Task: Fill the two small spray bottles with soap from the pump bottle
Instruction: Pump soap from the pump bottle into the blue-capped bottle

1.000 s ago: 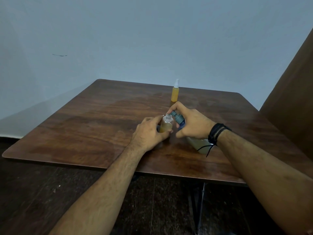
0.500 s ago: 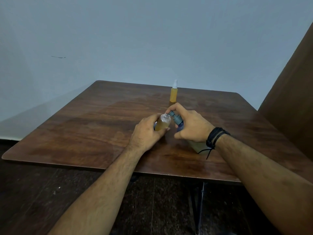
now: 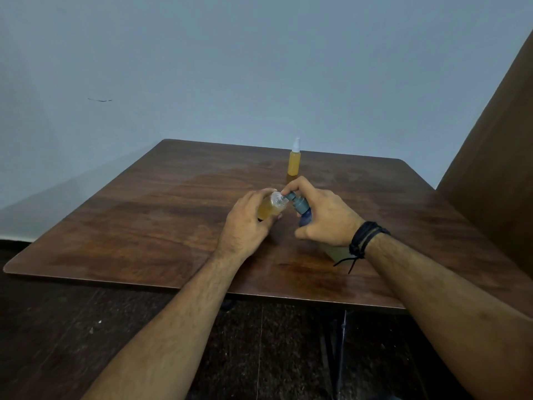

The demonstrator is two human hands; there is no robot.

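My left hand (image 3: 245, 223) grips a small clear bottle (image 3: 272, 207) with amber soap inside, uncapped and tilted so its open neck points right. My right hand (image 3: 324, 216) is wrapped round the pump bottle (image 3: 302, 210), tilted to the left, with a finger on its grey-blue pump head. The pump's nozzle sits right at the small bottle's neck. Most of the pump bottle's body is hidden under my right hand and wrist. A second small spray bottle (image 3: 294, 161), amber with a white cap, stands upright near the table's far edge.
The brown wooden table (image 3: 144, 226) is backed by a pale wall. A dark wooden panel (image 3: 496, 168) rises at the right. Dark floor shows below the table's near edge.
My left hand has tipped the small bottle from upright toward the pump nozzle and lifted it slightly. Both hands have moved a little toward the far side of the table.
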